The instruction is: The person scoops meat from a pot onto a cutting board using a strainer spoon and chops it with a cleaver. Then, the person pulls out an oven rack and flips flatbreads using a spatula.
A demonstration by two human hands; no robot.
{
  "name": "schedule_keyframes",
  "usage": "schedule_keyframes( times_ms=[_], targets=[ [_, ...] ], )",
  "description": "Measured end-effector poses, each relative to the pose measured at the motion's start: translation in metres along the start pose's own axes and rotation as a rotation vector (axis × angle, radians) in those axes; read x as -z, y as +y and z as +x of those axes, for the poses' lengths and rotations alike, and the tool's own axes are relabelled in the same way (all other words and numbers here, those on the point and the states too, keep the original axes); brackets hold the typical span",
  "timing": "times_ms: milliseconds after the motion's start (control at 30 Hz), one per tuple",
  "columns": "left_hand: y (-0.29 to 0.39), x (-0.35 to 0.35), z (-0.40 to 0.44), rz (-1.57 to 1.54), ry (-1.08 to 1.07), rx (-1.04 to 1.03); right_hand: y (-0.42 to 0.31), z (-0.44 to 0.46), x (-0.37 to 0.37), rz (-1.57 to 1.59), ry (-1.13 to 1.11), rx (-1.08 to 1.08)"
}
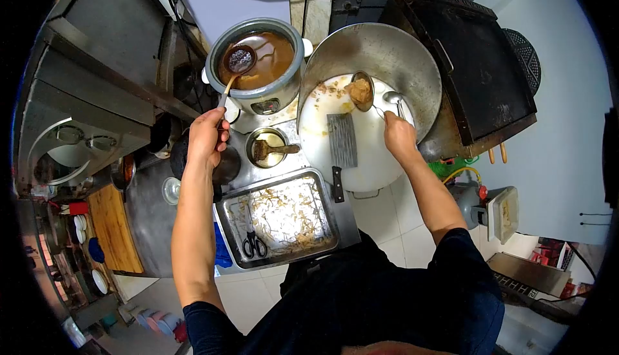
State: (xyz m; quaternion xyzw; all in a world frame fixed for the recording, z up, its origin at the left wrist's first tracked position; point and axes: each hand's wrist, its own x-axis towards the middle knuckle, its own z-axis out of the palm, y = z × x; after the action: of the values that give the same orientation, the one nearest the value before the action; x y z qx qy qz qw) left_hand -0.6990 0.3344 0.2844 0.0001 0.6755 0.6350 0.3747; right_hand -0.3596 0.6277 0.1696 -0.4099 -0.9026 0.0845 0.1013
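My left hand (207,136) is closed around the handle of a ladle (240,59), whose dark bowl is at the brown broth (274,65) in a grey rice cooker (301,65). In my right hand (400,137) is a metal ladle (369,102) holding a light-brown lump of food (358,91). It is above a round white board (380,168) at the large metal pot (367,39). On that board lie a cleaver (342,141), its black handle reaching past the edge, a metal spoon (392,98) and brown food scraps (329,91).
A metal tray (284,207) with shreds and scissors (254,244) is nearest my body. Behind it stands a small bowl (278,141) with a brush (271,149). A black griddle (471,71) is at the right, a wooden board (113,226) at the left.
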Motion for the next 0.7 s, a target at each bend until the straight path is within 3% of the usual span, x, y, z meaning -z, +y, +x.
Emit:
schedule_keyframes(
  times_ms=[167,367,700],
  targets=[
    [-0.002,0.003,-0.007,-0.031,-0.026,-0.043,-0.020,0.014,0.014,-0.226,-0.051,0.173],
    [-0.003,0.003,-0.015,-0.045,-0.036,-0.049,-0.020,0.018,0.011,-0.249,-0.136,0.243],
    [-0.007,-0.003,-0.021,-0.033,0.019,-0.076,0.002,-0.005,0.009,-0.136,-0.070,0.066]
  ],
)
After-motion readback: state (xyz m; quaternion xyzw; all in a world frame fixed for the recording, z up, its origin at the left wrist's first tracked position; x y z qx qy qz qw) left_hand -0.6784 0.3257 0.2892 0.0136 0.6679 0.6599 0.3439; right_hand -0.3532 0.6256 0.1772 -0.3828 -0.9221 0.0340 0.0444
